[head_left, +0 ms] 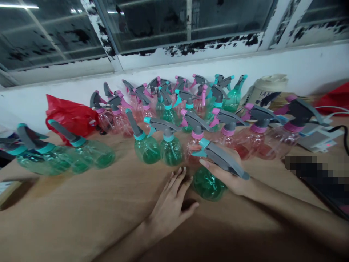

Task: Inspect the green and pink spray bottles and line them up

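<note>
A green spray bottle (209,183) with a grey and teal trigger head stands close in front of me. My right hand (231,178) is wrapped round its neck, just under the trigger head, which hides some of the fingers. To its left, my left hand (173,203) lies low over the table, fingers stretched out and holding nothing. Beyond the hands stand a green spray bottle (171,151) with a teal collar and a pink spray bottle (193,145) with a pink collar, the latter partly covered by my right hand.
Several pink and green spray bottles (167,114) crowd against the wall. More green bottles (92,156) lean at the left, near a red plastic bag (68,116). A cream cloth bag (268,89), a white device (317,136) with cables and a dark pixelated object (321,182) are at the right.
</note>
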The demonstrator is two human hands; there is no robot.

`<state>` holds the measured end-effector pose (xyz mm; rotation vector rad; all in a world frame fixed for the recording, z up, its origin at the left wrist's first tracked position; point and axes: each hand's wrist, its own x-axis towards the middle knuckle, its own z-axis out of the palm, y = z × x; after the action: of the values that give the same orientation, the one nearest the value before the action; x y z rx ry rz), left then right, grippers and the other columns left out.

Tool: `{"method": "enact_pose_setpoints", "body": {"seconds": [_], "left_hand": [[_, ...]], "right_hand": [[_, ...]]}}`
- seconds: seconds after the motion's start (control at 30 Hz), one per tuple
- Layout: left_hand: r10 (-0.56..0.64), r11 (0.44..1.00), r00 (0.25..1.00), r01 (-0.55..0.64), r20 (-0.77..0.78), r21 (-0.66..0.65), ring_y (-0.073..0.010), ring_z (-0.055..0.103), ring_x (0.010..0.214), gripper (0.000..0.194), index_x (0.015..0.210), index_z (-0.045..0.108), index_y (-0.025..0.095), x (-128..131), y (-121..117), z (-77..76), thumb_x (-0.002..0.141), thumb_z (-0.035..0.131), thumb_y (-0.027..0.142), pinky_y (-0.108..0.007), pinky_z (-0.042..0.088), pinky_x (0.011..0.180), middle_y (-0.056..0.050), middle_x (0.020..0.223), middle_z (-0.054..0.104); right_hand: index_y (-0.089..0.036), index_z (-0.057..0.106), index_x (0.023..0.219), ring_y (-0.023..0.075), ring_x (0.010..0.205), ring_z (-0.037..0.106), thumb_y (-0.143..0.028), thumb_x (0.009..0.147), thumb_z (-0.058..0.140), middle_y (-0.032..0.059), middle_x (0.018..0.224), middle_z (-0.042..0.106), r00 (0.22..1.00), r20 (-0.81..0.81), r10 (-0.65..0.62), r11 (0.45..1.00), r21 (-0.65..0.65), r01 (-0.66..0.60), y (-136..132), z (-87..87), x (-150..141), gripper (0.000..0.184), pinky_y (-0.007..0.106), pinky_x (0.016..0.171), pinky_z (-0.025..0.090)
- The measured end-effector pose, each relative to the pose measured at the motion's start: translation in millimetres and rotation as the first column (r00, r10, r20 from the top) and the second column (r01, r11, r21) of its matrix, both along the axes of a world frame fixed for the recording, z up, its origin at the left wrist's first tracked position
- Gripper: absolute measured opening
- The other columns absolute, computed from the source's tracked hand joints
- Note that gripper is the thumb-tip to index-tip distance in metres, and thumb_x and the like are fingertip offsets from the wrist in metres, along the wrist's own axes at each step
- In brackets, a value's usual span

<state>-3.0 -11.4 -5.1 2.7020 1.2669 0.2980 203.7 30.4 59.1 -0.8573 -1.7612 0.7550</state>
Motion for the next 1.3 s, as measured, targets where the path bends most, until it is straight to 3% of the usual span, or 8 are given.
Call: {"method": "enact_pose_setpoints", "body": {"seconds": [0.1,0.37,0.5,0.67,0.87,1.3], "left_hand": [[0.009,1.000,1.000,-0.009,0.021,0.019,-0.0298,0.025,0.140,0.060,0.139,0.038,0.013,-3,1,-2.1,0.090,0.058,0.041,-0.050,0.030,0.110,-0.016,0.151,0.031],[0.044,0.995,0.999,-0.046,0.025,0.083,-0.0303,0.037,0.134,0.050,0.135,0.043,0.015,-9,2,3.0,0.092,0.054,0.039,-0.048,0.036,0.107,-0.013,0.147,0.038],[0.041,0.996,0.998,-0.045,0.048,0.072,-0.0295,0.037,0.134,0.047,0.135,0.043,0.017,-11,3,1.7,0.095,0.050,0.039,-0.048,0.035,0.108,-0.012,0.148,0.037],[0.034,0.996,0.999,-0.038,0.042,0.082,-0.0293,0.036,0.135,0.045,0.135,0.044,0.019,-12,4,0.8,0.095,0.048,0.040,-0.048,0.035,0.107,-0.011,0.148,0.038],[0.007,0.991,1.000,-0.006,-0.008,0.135,-0.0319,0.031,0.137,0.049,0.135,0.046,0.017,-11,1,-1.7,0.095,0.048,0.045,-0.049,0.033,0.108,-0.014,0.151,0.030],[-0.008,0.986,0.998,0.019,-0.065,0.167,-0.0297,0.030,0.138,0.050,0.136,0.044,0.017,-11,4,-0.2,0.097,0.043,0.048,-0.048,0.035,0.107,-0.015,0.150,0.033]], "right_hand": [[-0.025,0.066,0.101,0.0160,0.064,0.056,-0.023,0.084,0.059,-0.0004,0.075,0.061,1.000,-0.013,-0.022,0.999,-0.038,0.022,1,-3.6,1,0.018,0.033,0.062,0.048],[-0.027,0.064,0.113,0.0152,0.068,0.061,-0.025,0.086,0.059,-0.0005,0.085,0.068,0.999,-0.032,0.019,0.996,-0.082,-0.022,-1,-5.1,2,0.028,0.032,0.067,0.050],[-0.028,0.064,0.113,0.0140,0.060,0.059,-0.027,0.086,0.060,-0.0015,0.080,0.067,1.000,-0.011,0.010,0.997,-0.079,-0.011,0,-5.4,3,0.027,0.032,0.062,0.049],[-0.026,0.065,0.107,0.0149,0.062,0.060,-0.028,0.086,0.059,-0.0019,0.075,0.066,1.000,0.011,0.004,0.998,-0.063,-0.003,1,-5.0,2,0.021,0.032,0.060,0.049],[-0.025,0.061,0.096,0.0174,0.081,0.065,-0.032,0.085,0.061,0.0003,0.089,0.067,0.998,0.052,0.027,0.999,-0.029,-0.025,2,3.8,4,0.013,0.032,0.072,0.050],[-0.023,0.058,0.083,0.0123,0.067,0.056,-0.028,0.088,0.055,-0.0027,0.074,0.058,0.995,0.097,0.031,0.998,0.057,-0.037,2,5.4,9,0.008,0.028,0.062,0.044]]}}
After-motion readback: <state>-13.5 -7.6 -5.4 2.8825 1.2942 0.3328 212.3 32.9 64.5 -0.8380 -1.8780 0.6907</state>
